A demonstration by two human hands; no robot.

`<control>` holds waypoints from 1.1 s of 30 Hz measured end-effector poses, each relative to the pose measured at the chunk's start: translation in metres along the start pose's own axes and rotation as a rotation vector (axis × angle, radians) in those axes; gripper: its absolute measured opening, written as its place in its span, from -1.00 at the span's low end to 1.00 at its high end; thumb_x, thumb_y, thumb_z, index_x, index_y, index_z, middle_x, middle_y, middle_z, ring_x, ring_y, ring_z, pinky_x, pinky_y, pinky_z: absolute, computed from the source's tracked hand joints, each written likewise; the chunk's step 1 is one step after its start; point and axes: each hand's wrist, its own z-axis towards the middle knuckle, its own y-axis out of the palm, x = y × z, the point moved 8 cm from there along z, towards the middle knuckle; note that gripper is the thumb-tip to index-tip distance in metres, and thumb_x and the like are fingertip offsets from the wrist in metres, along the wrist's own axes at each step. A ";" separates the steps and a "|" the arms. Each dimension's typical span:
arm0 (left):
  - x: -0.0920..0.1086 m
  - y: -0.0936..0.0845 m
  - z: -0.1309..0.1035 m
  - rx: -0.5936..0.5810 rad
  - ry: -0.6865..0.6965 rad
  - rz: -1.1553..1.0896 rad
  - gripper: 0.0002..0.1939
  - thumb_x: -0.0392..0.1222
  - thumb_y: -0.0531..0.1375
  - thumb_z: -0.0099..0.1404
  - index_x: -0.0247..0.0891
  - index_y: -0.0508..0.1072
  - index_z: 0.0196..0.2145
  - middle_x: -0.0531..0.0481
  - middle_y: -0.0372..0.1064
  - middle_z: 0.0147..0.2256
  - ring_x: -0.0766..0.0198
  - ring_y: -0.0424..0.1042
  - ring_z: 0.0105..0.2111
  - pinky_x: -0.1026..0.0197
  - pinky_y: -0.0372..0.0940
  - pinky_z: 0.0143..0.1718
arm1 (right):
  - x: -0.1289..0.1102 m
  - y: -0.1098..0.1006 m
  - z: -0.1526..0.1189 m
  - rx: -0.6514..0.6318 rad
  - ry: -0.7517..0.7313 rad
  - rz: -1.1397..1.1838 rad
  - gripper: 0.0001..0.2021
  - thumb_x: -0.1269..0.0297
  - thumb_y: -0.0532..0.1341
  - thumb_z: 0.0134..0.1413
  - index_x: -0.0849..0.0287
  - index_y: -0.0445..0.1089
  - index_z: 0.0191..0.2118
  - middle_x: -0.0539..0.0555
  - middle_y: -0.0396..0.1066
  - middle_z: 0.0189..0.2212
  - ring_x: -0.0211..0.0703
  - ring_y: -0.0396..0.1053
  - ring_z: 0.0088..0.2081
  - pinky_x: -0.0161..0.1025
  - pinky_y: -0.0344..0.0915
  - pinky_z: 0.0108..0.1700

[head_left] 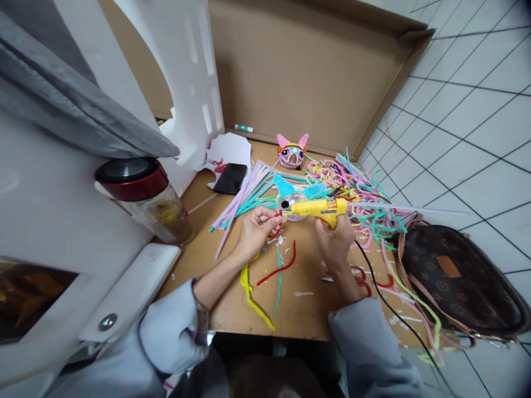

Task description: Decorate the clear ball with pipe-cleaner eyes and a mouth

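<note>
One glue gun (315, 208) is gripped in the right hand (337, 239), over the bench (307, 309), inward of its near edge (298, 336); the left hand (261, 229) pinches a red piece (280, 213). Gun likely light, rigid: hold the handle (332, 221), avoid the nozzle (289, 209).

1. A small craft-making corner; whether in a home or a workshop, I cannot tell.
2. On the brown tabletop (309, 318): heaped colourful pipe cleaners (364, 185); above it, a yellow glue gun (313, 208).
3. Toward the tabletop's far edge: a pink-eared creature (292, 157).
4. At the tabletop's right edge: a handbag (464, 284), with white tiles (477, 94) beyond.
</note>
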 end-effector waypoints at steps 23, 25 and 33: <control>0.000 0.000 0.000 -0.012 0.008 0.000 -0.68 -0.09 0.40 -0.05 -0.28 0.35 -0.50 0.00 0.51 -0.53 0.40 0.37 -0.61 0.37 0.23 -0.58 | 0.000 0.002 -0.002 0.003 -0.010 0.007 -0.86 0.23 0.14 0.06 0.13 0.31 -0.26 0.08 0.38 -0.41 -0.06 0.35 -0.38 -0.19 0.25 -0.33; 0.001 0.000 0.000 -0.013 0.010 0.009 -0.68 -0.08 0.40 -0.05 -0.28 0.36 -0.49 -0.01 0.51 -0.53 0.40 0.37 -0.61 0.37 0.23 -0.58 | 0.003 0.002 -0.002 0.003 0.028 0.006 -0.86 0.21 0.15 0.05 0.13 0.31 -0.27 0.08 0.38 -0.41 -0.06 0.35 -0.38 -0.19 0.25 -0.33; -0.003 -0.001 0.001 -0.012 -0.002 0.002 -0.67 -0.05 0.40 -0.04 -0.28 0.35 -0.50 -0.01 0.49 -0.54 0.40 0.36 -0.62 0.37 0.22 -0.58 | 0.004 0.006 -0.003 -0.024 0.053 0.022 -0.88 0.19 0.15 0.03 0.10 0.29 -0.32 0.07 0.37 -0.45 -0.04 0.35 -0.39 -0.16 0.27 -0.33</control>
